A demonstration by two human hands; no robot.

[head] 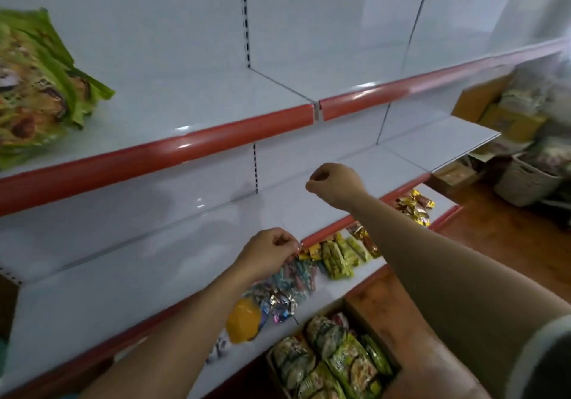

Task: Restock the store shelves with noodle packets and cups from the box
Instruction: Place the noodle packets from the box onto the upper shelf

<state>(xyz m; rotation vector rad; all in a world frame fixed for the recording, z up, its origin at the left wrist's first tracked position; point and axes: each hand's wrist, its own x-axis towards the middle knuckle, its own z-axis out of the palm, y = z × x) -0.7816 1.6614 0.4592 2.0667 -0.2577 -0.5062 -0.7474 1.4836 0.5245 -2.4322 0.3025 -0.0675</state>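
My left hand (pixel 272 248) hung curled, holding nothing, at the red front edge of the middle shelf (pixel 139 275). My right hand (pixel 335 183) was a fist above that shelf, short of the back wall. Noodle packets (pixel 333 358) lay in the box (pixel 379 338) below.

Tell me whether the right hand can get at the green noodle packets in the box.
Probably yes. The cardboard box stands open below the right hand, green noodle packets exposed on top, nothing over them. The hand, curled and seemingly empty above the middle shelf, would only need lowering.
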